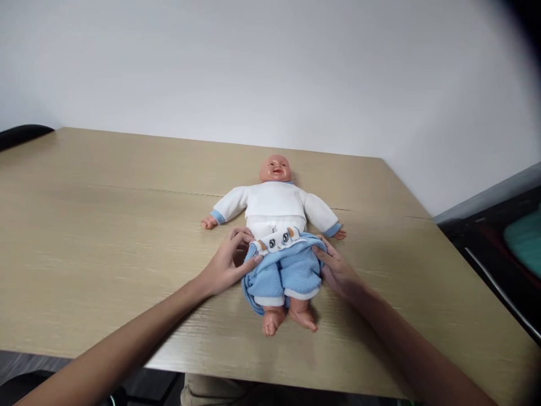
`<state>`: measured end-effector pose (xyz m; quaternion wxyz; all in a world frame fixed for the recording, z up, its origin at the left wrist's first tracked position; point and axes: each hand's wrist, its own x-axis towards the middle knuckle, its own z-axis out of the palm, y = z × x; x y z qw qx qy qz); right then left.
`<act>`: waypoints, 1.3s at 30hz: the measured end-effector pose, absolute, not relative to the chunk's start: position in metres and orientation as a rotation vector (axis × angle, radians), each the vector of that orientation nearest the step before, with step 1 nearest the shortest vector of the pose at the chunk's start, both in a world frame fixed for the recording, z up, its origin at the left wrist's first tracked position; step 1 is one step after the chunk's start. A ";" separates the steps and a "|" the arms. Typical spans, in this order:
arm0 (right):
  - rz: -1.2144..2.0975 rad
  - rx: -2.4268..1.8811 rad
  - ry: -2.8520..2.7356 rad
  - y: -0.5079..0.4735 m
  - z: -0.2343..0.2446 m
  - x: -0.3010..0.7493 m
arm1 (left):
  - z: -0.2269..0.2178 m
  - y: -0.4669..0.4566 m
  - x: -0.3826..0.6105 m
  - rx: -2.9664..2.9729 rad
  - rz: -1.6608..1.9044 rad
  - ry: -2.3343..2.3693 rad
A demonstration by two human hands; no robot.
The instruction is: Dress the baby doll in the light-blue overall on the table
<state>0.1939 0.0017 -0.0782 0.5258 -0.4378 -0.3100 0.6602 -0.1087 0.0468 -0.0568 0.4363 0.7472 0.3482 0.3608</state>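
Observation:
A baby doll (275,169) lies on its back, its head toward the far side and its bare feet toward me. It wears a white long-sleeved top (275,200) with blue cuffs. Blue terry pants (300,273) with white hems cover its legs. Around the hips is bunched blue cloth with a white embroidered strip (279,241) showing two eyes. My left hand (232,256) pinches this blue cloth at the left side, thumb on top. On the right side my right hand (333,265) grips the cloth's edge between thumb and fingers, the fingers partly hidden under it.
The doll rests on a light wooden table (127,242) with a seam across it. A white wall (236,73) stands behind the far edge. A black chair back (25,135) shows at far left. Dark items with something teal (524,239) are at the right.

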 end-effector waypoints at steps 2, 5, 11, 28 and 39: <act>1.595 -1.066 -0.707 -0.001 -0.077 0.194 | -0.056 0.044 -0.116 1.908 0.821 0.789; 1.606 -1.090 -0.703 -0.003 -0.074 0.192 | -0.059 0.044 -0.121 1.855 0.770 0.669; 1.592 -1.104 -0.637 -0.001 -0.073 0.189 | -0.061 0.044 -0.115 1.640 0.790 0.646; 1.511 -1.182 -0.865 -0.002 -0.080 0.198 | -0.065 0.048 -0.117 1.310 0.752 0.726; 1.448 -1.099 -0.930 -0.004 -0.093 0.192 | -0.065 0.052 -0.108 1.163 0.795 0.739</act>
